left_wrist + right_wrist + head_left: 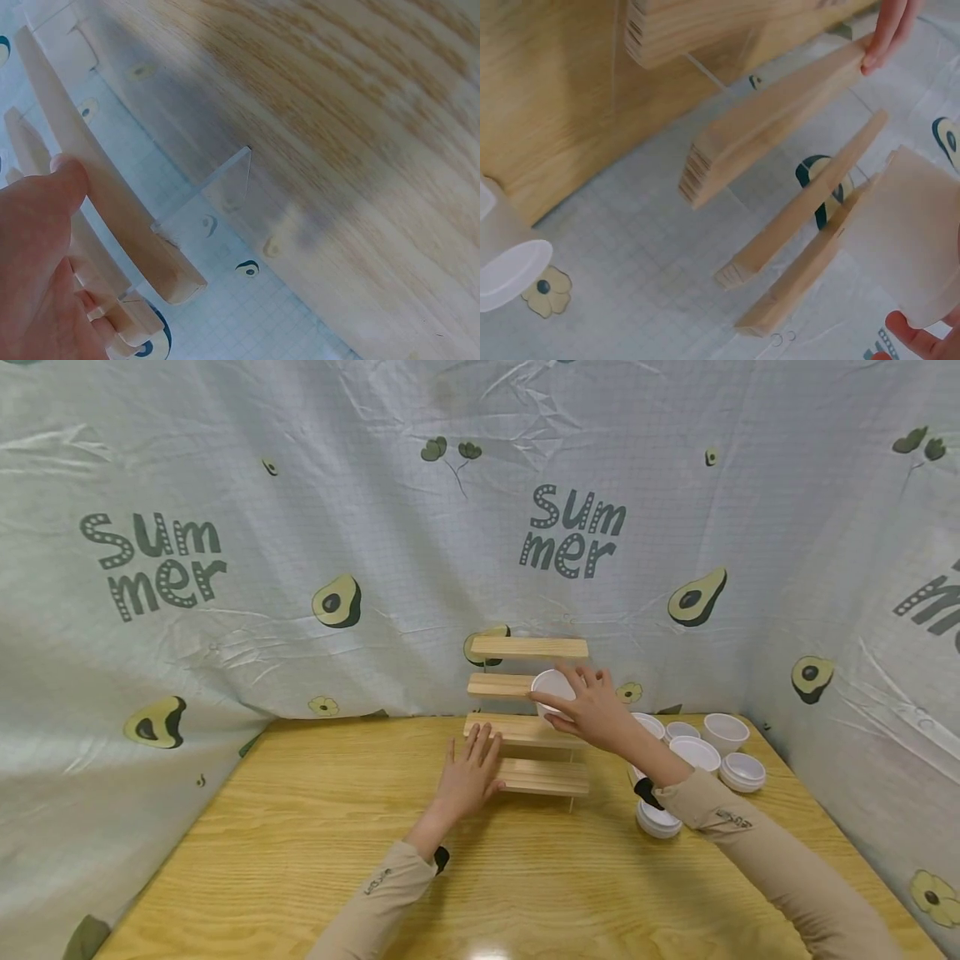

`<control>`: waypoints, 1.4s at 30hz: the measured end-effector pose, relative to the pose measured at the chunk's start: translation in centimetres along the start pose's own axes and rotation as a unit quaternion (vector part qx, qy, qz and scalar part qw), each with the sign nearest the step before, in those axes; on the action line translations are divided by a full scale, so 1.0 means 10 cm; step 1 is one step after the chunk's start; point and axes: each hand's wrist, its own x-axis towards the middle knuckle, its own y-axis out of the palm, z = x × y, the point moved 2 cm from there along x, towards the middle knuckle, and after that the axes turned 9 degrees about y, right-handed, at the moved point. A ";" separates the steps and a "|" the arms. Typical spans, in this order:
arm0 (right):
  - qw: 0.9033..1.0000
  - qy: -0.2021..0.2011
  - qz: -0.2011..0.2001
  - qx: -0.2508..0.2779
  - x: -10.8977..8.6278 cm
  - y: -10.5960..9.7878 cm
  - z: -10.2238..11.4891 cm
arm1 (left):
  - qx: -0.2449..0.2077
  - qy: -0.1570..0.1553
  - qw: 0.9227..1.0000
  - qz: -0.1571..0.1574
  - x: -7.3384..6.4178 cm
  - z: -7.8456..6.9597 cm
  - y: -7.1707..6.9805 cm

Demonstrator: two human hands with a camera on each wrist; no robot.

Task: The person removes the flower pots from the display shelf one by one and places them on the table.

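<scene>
A small wooden step rack (529, 647) with tiered boards on clear supports stands at the middle of the table's back. My left hand (467, 777) rests on its left end, fingers stretched over the second board from the bottom. In the left wrist view the thumb (69, 180) touches the lowest board (142, 232). My right hand (596, 706) grips a white cup (553, 687) between thumb and fingers, in front of the rack's right half. The right wrist view shows this cup (904, 236) beside the upper boards; whether it touches one I cannot tell.
Several white cups and bowls are grouped on the right of the table, among them a tall cup (725, 733), a stack of low bowls (742, 774) and another low stack (658, 821) nearer the front. A printed cloth (420, 543) hangs behind the table (300, 827).
</scene>
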 end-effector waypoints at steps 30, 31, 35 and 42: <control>0.995 0.061 0.027 0.068 -0.97 -0.30 -0.13 | -0.010 -0.001 1.000 -0.007 0.00 -0.01 0.02; 0.996 0.062 0.023 0.067 -0.99 -0.31 -0.14 | -0.009 -0.001 1.000 -0.007 0.00 0.00 0.02; 0.995 0.068 0.010 0.067 -1.07 -0.38 -0.15 | 0.000 0.000 1.000 -0.006 0.00 0.00 0.02; 0.992 0.098 0.038 0.072 -1.26 -0.50 -0.18 | -0.001 0.000 1.000 0.006 0.00 0.00 0.01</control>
